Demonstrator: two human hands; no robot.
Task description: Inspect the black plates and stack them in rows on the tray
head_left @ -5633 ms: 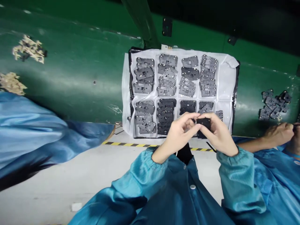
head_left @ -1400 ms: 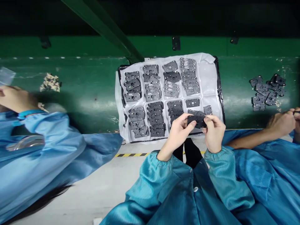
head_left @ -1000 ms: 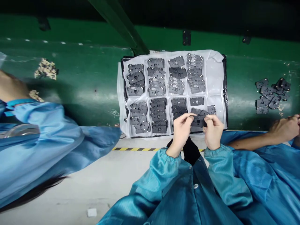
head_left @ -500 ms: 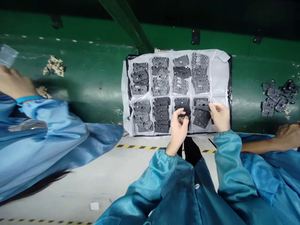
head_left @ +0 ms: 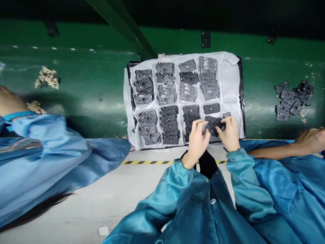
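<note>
A black tray lined with white sheet (head_left: 235, 84) lies on the green belt, its compartments filled with stacks of flat dark grey plates (head_left: 166, 89). My left hand (head_left: 198, 140) and my right hand (head_left: 230, 134) meet over the tray's near right compartment. Both pinch a small handful of dark plates (head_left: 214, 125) between their fingertips, just above the tray. One single plate (head_left: 211, 108) lies alone in the compartment behind my hands.
A loose pile of dark plates (head_left: 291, 100) lies on the green belt (head_left: 88, 91) at right, above a co-worker's hand (head_left: 311, 139). Another person in a blue sleeve (head_left: 50, 152) is at left. Beige scraps (head_left: 47, 77) lie at far left. A yellow-black stripe (head_left: 152, 162) marks the floor.
Half a second ago my hands were apart, the right reaching into the right compartment. They have come back together over the near right compartment, both holding plates.
</note>
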